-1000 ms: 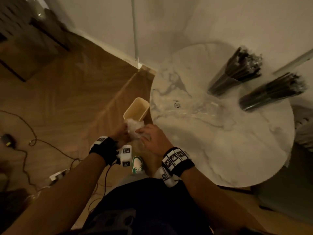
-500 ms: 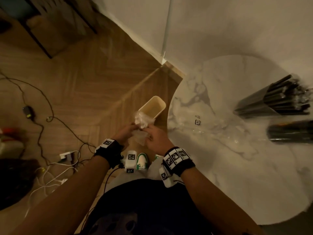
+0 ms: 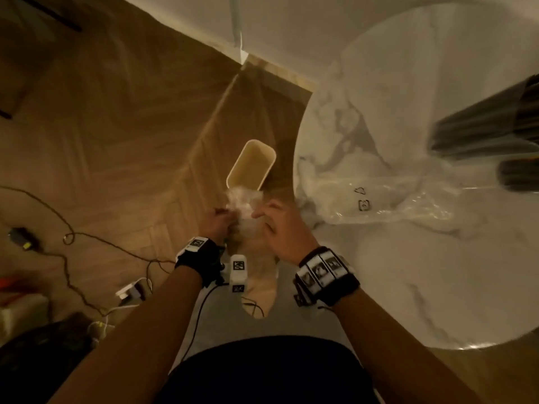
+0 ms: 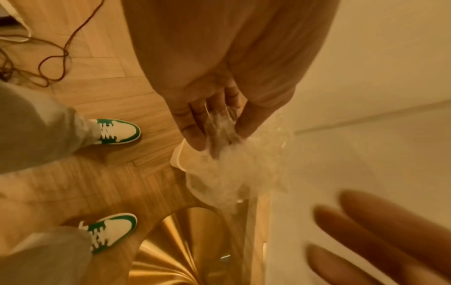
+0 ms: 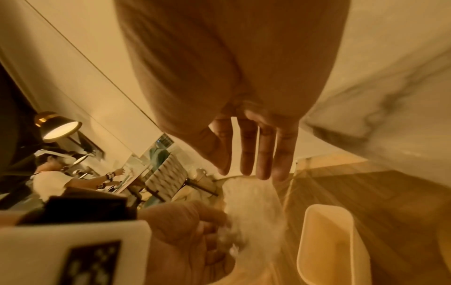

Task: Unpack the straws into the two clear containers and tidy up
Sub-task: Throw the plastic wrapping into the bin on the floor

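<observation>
A crumpled ball of clear plastic wrapping (image 3: 243,201) hangs just above the near rim of a small cream bin (image 3: 252,166) on the floor. My left hand (image 3: 224,212) pinches it from the left, thumb and fingers curled round it in the left wrist view (image 4: 214,133). My right hand (image 3: 272,220) is beside it with straight, spread fingers (image 5: 251,173) and holds nothing. Two clear containers of black straws (image 3: 481,123) (image 3: 519,176) stand on the marble table (image 3: 408,272) at the right edge.
A second flattened clear bag (image 3: 379,205) lies on the table near its left edge. Cables and a power strip (image 3: 131,291) trail over the wooden floor at left. My green-and-white shoes (image 4: 117,131) stand by the table's gold base (image 4: 175,250).
The right hand has let go of the crumpled wrapping and opened; the left still holds it, now closer over the bin. The head view has swung left, away from the straws.
</observation>
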